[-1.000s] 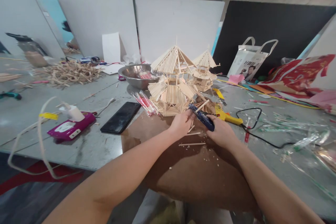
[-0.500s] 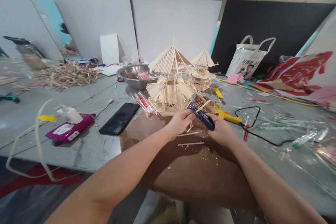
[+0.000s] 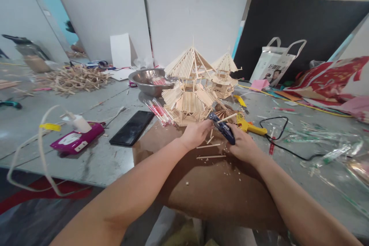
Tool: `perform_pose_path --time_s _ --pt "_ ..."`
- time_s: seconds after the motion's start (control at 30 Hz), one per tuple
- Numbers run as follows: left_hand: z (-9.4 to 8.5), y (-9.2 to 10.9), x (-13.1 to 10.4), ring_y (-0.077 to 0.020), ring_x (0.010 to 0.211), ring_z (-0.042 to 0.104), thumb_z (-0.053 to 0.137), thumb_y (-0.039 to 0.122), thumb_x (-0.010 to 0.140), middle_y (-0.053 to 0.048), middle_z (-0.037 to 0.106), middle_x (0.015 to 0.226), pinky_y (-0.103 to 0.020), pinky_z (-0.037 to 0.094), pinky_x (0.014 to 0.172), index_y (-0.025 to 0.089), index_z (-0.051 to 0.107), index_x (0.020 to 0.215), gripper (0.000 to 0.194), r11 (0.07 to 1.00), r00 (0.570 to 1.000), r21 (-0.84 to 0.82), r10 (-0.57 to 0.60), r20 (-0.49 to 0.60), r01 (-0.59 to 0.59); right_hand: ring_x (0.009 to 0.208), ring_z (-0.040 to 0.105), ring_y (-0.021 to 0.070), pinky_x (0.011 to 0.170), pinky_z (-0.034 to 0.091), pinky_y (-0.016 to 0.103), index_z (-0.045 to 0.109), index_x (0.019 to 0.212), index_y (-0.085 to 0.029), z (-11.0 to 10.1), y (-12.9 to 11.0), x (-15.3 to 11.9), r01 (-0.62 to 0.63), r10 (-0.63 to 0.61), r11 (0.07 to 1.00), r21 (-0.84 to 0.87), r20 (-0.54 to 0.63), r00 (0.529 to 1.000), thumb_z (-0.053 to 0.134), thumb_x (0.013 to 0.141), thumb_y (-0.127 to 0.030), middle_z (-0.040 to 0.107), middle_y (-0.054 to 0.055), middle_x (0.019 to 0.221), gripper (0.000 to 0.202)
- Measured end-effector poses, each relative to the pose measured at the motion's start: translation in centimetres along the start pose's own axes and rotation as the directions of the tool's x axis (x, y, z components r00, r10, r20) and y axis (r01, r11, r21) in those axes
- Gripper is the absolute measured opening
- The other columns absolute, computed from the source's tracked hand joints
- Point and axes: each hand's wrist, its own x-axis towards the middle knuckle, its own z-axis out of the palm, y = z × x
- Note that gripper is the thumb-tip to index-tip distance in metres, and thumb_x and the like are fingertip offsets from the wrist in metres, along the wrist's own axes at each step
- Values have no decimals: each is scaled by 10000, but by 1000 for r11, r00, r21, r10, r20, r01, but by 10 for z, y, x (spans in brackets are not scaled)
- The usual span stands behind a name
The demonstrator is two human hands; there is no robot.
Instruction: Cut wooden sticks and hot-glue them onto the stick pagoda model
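Observation:
My right hand point(image 3: 244, 144) is closed around the dark blue handles of a pair of pliers point(image 3: 227, 132), whose head points up and left. Pinched in the fingers of my left hand point(image 3: 198, 133) is a thin wooden stick point(image 3: 228, 118), lying across the pliers' head and sticking out to the right. Whether the jaws touch the stick, I cannot tell. Below the hands, cut sticks point(image 3: 211, 157) and small chips lie on a brown board point(image 3: 173, 161). Just behind stands a pagoda model point(image 3: 190, 100) built of wooden sticks.
A smaller stick pagoda point(image 3: 223, 73) and a steel bowl point(image 3: 150, 84) stand behind. A yellow glue gun point(image 3: 250, 126) with a black cord lies right. Left are a black phone point(image 3: 131, 128), a purple power strip point(image 3: 77, 138) and a stick pile point(image 3: 76, 80). Plastic wrappers point(image 3: 319, 142) litter the right.
The stick in my left hand now reaches further right past the pliers and lies flatter. Both hands stay nearly in place; the view has shifted slightly.

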Motion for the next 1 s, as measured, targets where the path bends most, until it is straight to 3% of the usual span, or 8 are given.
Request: perform_pose_path --time_s 0.1,0.2,0.33,0.43,0.53,0.7,1.0 --pt "0 -4 0 -120 618 521 318 180 795 -45 566 686 -221 381 579 134 544 851 237 998 996 -38 52 -76 -55 928 515 231 767 404 327 369 1147 -111 1 -2 -1 37 -37 999 -7 -18 999 436 597 -165 523 127 1067 556" --pt "-1 -3 1 -113 592 504 316 231 810 -37 551 656 -220 380 569 126 554 813 260 992 997 -125 8 -74 -17 933 515 224 770 401 320 387 1124 -119 1 -4 0 21 -22 1000 -3 -55 998 423 598 -149 534 123 1046 527" --pt "-2 4 5 -116 651 507 345 269 808 -27 564 690 -221 389 609 135 562 785 256 949 997 -309 -59 42 69 925 512 230 782 390 334 399 1116 -147 -1 -6 0 -46 45 999 -17 -60 997 429 591 -133 537 109 1049 526" --pt "-5 9 8 -113 708 502 365 263 802 -18 571 736 -219 387 652 135 562 808 235 864 990 -488 -64 129 119 923 510 232 782 385 334 403 1117 -173 -3 -6 -1 -93 93 996 -8 -45 995 437 587 -127 545 89 1041 533" --pt "-9 14 11 -86 611 460 381 269 796 12 521 638 -198 365 581 133 556 795 222 768 974 -608 -92 207 201 933 504 237 783 379 334 401 1118 -177 -4 -6 0 -115 115 993 3 -36 993 443 591 -132 539 89 1052 530" --pt "-12 14 10 -39 407 263 430 314 775 69 304 447 -174 214 405 134 521 696 217 602 916 -697 -174 361 389 915 510 230 768 379 319 395 1118 -176 -3 -4 0 -126 127 992 5 -20 992 455 598 -144 532 96 1058 524" --pt "-19 6 9 -15 324 134 492 356 732 79 282 402 -158 76 326 125 510 691 236 210 761 -735 -80 644 644 925 510 237 773 384 328 406 1121 -181 -2 -5 -1 -109 109 994 16 -14 994 465 608 -165 532 96 1069 516"
